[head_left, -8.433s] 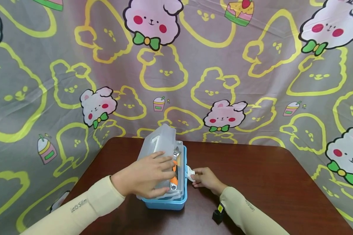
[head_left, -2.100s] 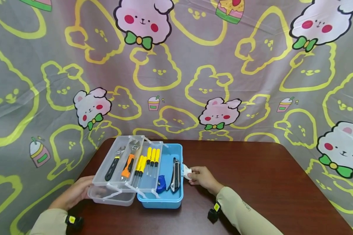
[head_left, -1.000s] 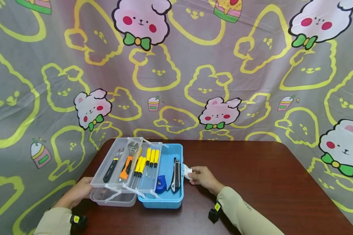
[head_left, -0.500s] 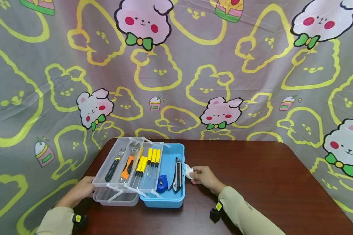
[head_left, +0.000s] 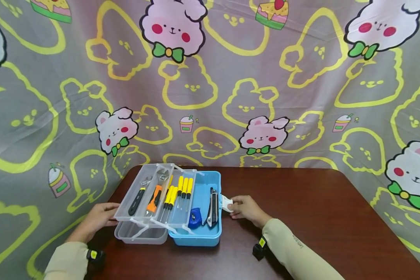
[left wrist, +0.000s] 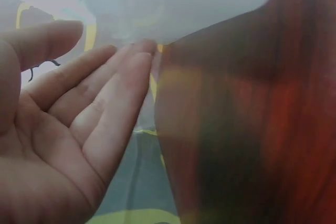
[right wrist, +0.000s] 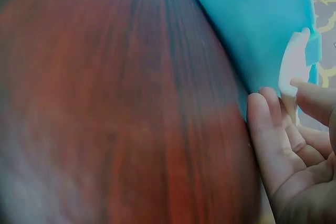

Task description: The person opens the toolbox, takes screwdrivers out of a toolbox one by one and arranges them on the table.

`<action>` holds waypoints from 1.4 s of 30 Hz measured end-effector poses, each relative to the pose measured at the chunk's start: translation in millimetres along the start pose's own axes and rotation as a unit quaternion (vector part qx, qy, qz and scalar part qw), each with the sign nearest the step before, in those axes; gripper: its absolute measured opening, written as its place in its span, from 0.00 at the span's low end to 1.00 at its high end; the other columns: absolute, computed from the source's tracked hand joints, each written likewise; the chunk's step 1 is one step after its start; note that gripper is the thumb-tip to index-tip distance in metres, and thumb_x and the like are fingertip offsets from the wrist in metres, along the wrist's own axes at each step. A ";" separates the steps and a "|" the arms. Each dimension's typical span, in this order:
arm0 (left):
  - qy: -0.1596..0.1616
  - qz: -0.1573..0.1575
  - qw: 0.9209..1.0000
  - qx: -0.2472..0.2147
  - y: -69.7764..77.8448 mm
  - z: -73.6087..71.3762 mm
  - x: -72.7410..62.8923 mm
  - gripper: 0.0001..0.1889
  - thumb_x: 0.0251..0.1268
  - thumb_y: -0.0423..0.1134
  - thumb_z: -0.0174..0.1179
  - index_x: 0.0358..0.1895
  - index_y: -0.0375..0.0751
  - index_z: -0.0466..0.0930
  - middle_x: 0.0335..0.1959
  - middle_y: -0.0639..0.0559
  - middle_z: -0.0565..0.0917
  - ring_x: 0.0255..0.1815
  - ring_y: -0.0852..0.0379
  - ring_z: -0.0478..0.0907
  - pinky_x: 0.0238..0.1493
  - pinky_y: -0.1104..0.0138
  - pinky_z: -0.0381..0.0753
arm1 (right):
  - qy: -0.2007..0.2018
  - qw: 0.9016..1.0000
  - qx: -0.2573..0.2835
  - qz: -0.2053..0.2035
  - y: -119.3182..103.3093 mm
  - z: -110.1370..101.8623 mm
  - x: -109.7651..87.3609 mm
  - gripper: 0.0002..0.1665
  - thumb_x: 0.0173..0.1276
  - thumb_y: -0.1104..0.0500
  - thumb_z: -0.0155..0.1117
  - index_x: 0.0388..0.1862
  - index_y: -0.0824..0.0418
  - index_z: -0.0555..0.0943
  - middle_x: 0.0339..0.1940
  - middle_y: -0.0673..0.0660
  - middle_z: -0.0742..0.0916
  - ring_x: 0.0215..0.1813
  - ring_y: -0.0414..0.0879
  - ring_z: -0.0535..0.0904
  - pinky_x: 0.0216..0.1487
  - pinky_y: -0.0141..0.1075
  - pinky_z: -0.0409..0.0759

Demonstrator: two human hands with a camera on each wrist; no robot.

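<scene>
A blue toolbox [head_left: 196, 242] stands open on the table, its clear trays [head_left: 120, 213] fanned out left over the clear lid [head_left: 150, 238]. My right hand [head_left: 248, 212] pinches the white latch [head_left: 226, 203] on the box's right side; in the right wrist view the thumb meets the latch [right wrist: 294, 69]. My left hand [head_left: 97, 221] is at the trays' left edge, fingers nearly straight and thumb apart in the left wrist view. The trays hold a black-handled adjustable wrench [head_left: 137, 202], an orange-handled one [head_left: 154, 199] and several yellow screwdrivers [head_left: 171, 197].
Inside the blue base lie a blue tape measure [head_left: 195, 218] and a utility knife [head_left: 212, 210]. The brown table [head_left: 283, 194] extends to the right of the box. A patterned cloth [head_left: 210, 89] hangs behind and along both sides.
Earlier the lid was partly raised under my left hand; it and the trays now lie opened out left. Lately my left fingers have straightened at the edge. My right hand stays on the latch.
</scene>
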State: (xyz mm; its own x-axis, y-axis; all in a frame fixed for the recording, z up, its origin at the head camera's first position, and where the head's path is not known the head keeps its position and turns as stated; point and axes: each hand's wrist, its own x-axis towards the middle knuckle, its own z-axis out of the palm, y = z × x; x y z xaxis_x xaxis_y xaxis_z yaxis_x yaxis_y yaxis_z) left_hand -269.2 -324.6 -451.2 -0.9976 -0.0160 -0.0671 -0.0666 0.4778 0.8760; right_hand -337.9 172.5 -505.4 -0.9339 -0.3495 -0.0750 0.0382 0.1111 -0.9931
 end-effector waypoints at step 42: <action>-0.040 0.034 0.999 -0.008 59.5 -11.4 45.8 0.36 0.75 0.55 0.49 0.73 0.30 0.57 0.66 0.30 0.69 0.56 0.41 0.77 0.49 0.57 0.81 | 0.024 0.997 -0.074 0.009 -24.9 -27.1 13.6 0.27 0.70 0.57 0.64 0.61 0.74 0.73 0.39 0.64 0.85 0.36 0.55 0.84 0.40 0.45 0.84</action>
State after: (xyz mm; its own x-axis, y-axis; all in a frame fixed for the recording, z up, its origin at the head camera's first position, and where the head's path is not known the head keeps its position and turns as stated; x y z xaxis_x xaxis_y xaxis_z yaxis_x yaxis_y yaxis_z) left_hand -319.1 -307.0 -396.7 -0.9953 0.0866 -0.0437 0.0012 0.4616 0.8871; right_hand -361.2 190.2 -479.2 -0.9495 -0.3023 -0.0843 0.0051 0.2536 -0.9673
